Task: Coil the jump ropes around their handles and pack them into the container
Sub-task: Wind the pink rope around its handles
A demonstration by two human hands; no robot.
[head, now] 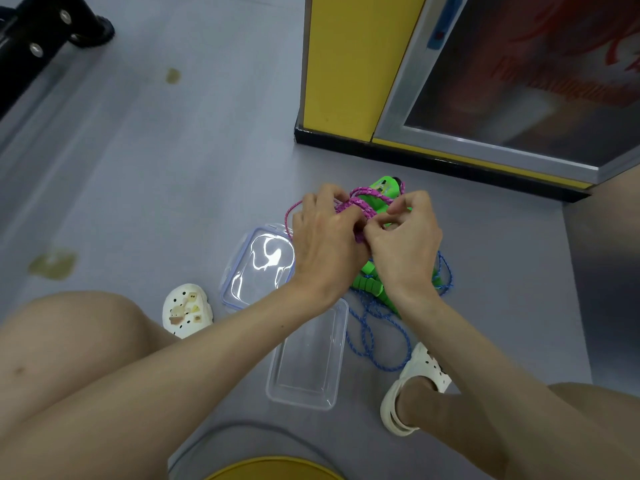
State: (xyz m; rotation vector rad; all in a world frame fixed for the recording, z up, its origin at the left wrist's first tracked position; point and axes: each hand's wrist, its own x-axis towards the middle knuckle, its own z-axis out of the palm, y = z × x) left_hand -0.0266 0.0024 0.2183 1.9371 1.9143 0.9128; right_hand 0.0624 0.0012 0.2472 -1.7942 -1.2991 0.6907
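Grey floor [173, 168]; left hand [325, 244], right hand [405, 251] both pinch pink rope [360, 202] looped round green handles [381, 187]; container [304, 368] beneath forearms.

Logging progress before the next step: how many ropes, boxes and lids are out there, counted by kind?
Ropes: 2 (pink rope, blue rope)
Boxes: 1 (clear box)
Lids: 1 (clear lid)
Total: 4

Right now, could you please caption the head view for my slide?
Left hand and right hand coil pink jump rope around a green handle near an empty container.
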